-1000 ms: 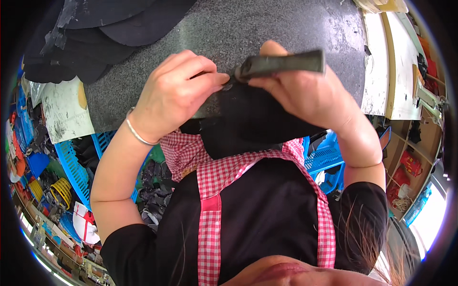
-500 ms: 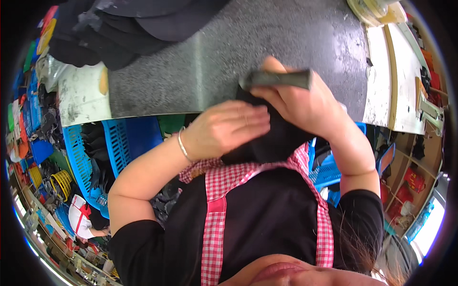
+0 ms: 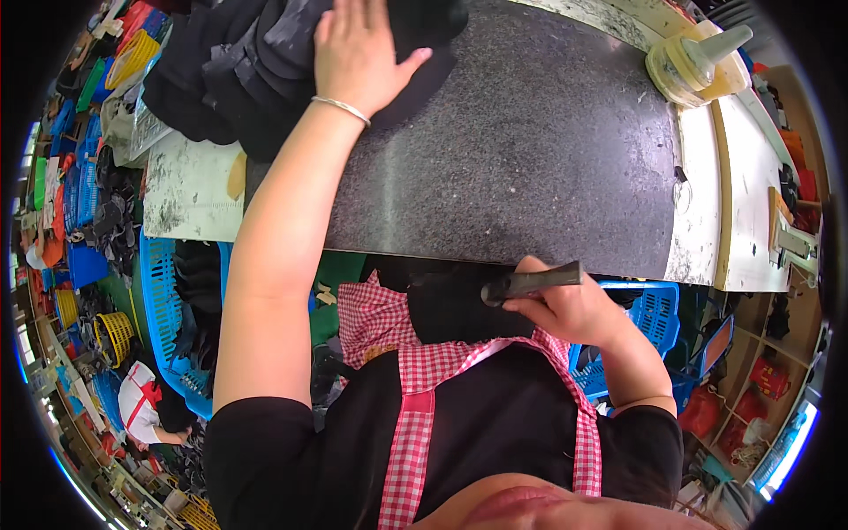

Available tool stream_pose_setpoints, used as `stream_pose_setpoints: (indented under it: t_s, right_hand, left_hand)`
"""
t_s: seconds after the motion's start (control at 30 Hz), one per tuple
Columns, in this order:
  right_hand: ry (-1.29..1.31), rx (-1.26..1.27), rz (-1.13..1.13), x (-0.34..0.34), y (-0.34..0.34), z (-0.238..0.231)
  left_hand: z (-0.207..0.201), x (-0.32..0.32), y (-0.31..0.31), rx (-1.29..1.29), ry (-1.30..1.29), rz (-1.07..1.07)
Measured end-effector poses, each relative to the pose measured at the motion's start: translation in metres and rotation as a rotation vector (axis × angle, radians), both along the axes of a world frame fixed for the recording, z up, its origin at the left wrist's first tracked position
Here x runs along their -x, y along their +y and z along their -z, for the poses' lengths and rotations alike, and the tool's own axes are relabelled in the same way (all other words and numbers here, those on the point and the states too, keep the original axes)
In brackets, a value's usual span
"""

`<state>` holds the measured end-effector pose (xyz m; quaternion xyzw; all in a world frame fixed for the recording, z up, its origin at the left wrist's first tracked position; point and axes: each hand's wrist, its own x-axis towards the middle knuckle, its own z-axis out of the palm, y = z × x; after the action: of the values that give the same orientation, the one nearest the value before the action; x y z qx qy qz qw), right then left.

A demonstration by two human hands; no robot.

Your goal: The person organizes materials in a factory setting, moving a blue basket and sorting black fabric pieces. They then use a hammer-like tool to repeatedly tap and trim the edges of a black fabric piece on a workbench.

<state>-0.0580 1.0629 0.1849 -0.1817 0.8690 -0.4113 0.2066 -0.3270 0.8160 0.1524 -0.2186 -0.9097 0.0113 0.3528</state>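
Note:
My left hand (image 3: 362, 57) lies on a pile of black, curved fabric-like pieces (image 3: 252, 75) at the table's far left. Its fingers are stretched and the thumb stands apart; the fingertips run out at the top edge. In my right hand (image 3: 565, 300) is a dark hammer (image 3: 532, 283), its head round at the left end and flared at the right; the handle is mostly hidden. That hand is beside a black piece (image 3: 455, 307), which rests over my lap against the red-and-white checked apron (image 3: 375, 322), just below the table's front edge.
The dark table mat (image 3: 521, 150) spans the table. At its far right stands a yellowish glue container (image 3: 685, 66) with a spout. Blue plastic baskets (image 3: 163, 309) with black pieces are below the table at left, another basket (image 3: 649, 309) at right. Another person (image 3: 146, 402) is further left.
My left hand has left the black piece at my lap and reached forward to the pile. My right hand has drawn back toward me with the hammer, off the table's edge.

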Motion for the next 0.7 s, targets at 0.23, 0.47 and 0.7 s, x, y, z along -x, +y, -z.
stream_pose_setpoints:
  t_s: [0.23,0.47,0.7]
  right_hand:
    - [0.025,0.084,0.098,0.014,0.036,-0.021]
    - [0.19,0.273,0.31,0.013,0.086,-0.044]
    - [0.339,-0.07,0.307,0.048,0.058,-0.024]
  left_hand:
    - [0.02,-0.021,0.028,-0.287,-0.768,1.025]
    - [0.008,-0.062,0.036,0.038,-0.887,0.954]
    - [0.013,-0.027,0.051,-0.833,-1.304,0.909]
